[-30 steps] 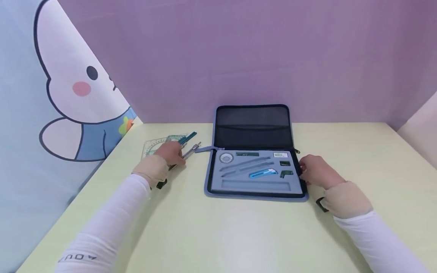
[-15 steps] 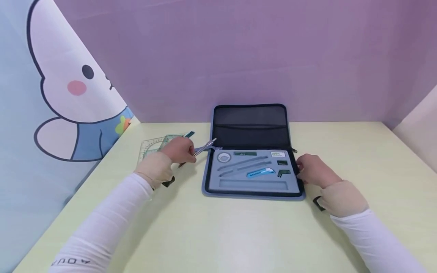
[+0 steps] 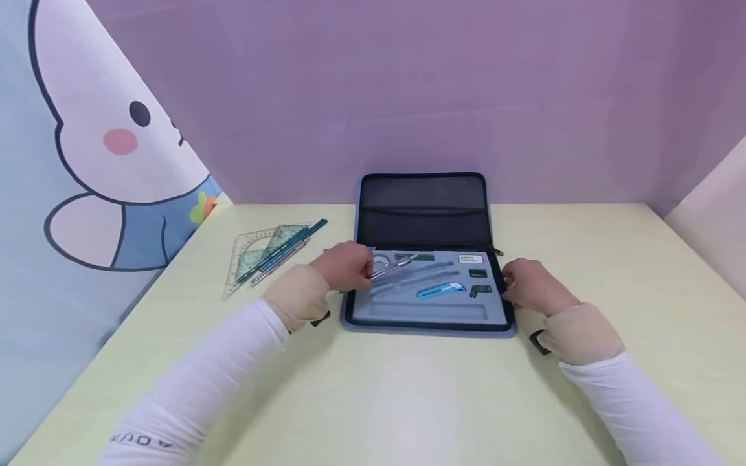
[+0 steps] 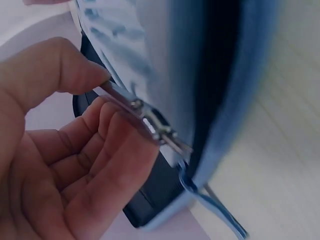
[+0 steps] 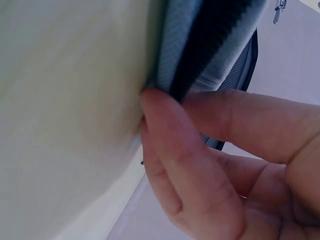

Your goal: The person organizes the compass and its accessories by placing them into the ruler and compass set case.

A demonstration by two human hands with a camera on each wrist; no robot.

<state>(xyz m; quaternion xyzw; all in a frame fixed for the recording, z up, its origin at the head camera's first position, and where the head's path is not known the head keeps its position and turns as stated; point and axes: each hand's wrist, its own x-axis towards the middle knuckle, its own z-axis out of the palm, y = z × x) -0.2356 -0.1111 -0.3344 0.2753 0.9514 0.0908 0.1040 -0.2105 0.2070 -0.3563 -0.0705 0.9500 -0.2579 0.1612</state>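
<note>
A metal compass (image 3: 392,267) is pinched between the thumb and fingers of my left hand (image 3: 345,265), over the left part of the open zip case (image 3: 428,330). The left wrist view shows the compass (image 4: 145,116) with its hinge end past the fingertips of the left hand (image 4: 75,135). My right hand (image 3: 537,287) pinches the right edge of the case, which the right wrist view shows as a zipped edge (image 5: 180,55) between thumb and fingers of the right hand (image 5: 210,160). In the grey insert lie a blue cutter (image 3: 441,290), a sharpener-like dark piece (image 3: 480,290) and a white eraser (image 3: 470,259).
Left of the case, clear set squares and a protractor (image 3: 234,265) lie overlapped on the table (image 3: 408,401), with several green pencils (image 3: 285,249) across them. The case's dark lid (image 3: 422,226) stands raised at the back, before a purple wall (image 3: 408,97).
My left hand has moved right with the compass, from beside the set squares to over the case's left part. The pencils it covered now show. My right hand stays at the case edge.
</note>
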